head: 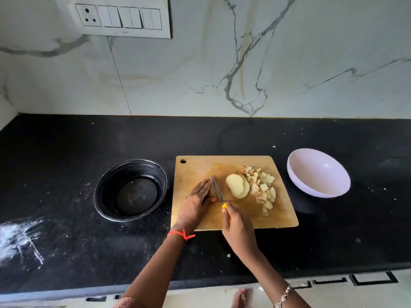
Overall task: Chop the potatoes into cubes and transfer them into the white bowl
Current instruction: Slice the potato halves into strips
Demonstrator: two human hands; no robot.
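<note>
now the potato [213, 192] is being pinched by the left hand [196, 202], the knife [216, 189] being gripped alongside its right by the right hand [236, 227].

We see a white bowl [318, 174], a black counter [55, 163] (flecked white) and a tan board [200, 167]. Our potato cubes [262, 185] are pale yellow.

Black speckled worktop [66, 147] running along the marble wall. Sitting straight on it, left to right: a round black bowl [97, 192], a wooden chopping board [195, 167] just beside it in the middle, then a white bowl [311, 165] near the board's right edge, not touching it. There's a white powdery smear [15, 236] at the far left, plus little white specks scattered around.
</note>
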